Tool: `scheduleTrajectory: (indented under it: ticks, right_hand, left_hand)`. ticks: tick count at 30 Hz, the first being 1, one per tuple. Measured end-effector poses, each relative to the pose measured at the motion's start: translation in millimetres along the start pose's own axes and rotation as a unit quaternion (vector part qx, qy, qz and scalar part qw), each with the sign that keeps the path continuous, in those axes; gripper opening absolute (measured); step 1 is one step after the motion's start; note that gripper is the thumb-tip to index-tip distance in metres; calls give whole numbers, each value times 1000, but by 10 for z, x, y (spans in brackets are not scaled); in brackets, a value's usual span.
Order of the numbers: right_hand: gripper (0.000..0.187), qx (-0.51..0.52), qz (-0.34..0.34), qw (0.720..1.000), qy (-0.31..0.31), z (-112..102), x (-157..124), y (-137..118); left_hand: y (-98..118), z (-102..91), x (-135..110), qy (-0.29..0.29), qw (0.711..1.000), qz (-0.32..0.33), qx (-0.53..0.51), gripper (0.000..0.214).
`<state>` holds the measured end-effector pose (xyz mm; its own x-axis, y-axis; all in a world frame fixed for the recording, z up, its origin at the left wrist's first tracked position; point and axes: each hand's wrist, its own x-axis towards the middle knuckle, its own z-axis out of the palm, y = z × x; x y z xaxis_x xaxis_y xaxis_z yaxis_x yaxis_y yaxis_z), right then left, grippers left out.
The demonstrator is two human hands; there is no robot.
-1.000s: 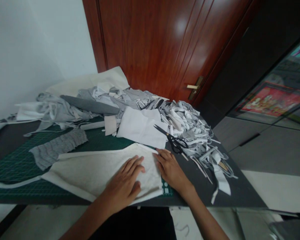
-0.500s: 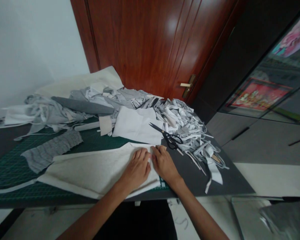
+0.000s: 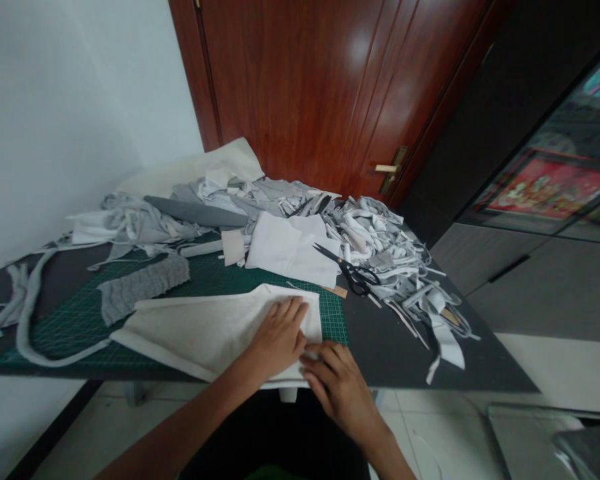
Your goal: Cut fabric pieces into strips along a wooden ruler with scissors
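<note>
A cream piece of fabric (image 3: 200, 327) lies folded on the green cutting mat (image 3: 75, 320) at the table's near edge. My left hand (image 3: 280, 333) lies flat on its right end, fingers stretched and pressing down. My right hand (image 3: 337, 387) is at the fabric's near right corner by the table edge, its fingers curled onto the cloth's edge. Black scissors (image 3: 350, 270) lie beyond my hands, partly on a white cloth piece (image 3: 290, 250).
A heap of grey and white fabric strips (image 3: 385, 257) fills the table's right side. Grey cloth pieces (image 3: 145, 287) and more scraps (image 3: 140, 223) lie at the left and back. A red-brown door (image 3: 330, 93) stands behind the dark table (image 3: 395, 347).
My right hand has slid from the fabric's far right corner back to its near corner at the table edge. My left hand stays flat on the cloth.
</note>
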<state>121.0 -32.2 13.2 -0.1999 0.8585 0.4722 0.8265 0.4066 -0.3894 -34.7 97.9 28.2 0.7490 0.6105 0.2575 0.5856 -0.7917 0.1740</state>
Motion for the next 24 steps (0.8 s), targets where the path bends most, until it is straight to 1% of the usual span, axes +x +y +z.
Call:
scheduleTrajectory:
  ticks: [3,5,8,11,15,20,24]
  right_hand:
    - [14,5,-34,999,26,39,-149,10]
    - [13,-3,-49,998,39,62,-236,21]
    - [15,-26,-56,996,66,102,-339,25]
    - [18,-39,-50,993,102,149,-407,17]
    - [21,-27,-37,991,129,211,-463,-17]
    - [31,7,-51,990,133,256,-510,-81]
    - [32,26,-64,989,130,219,-497,-130]
  left_hand:
    - [50,-9,215,15,1000,-21,9,47]
    - [59,15,321,34,999,-28,12,45]
    - [51,70,400,48,998,-34,15,46]
    - [39,104,420,45,998,-37,17,49]
    - [24,116,403,43,998,-34,16,49]
    - [-5,148,371,20,999,-39,33,51]
    - [-8,174,412,4,998,-27,51,52]
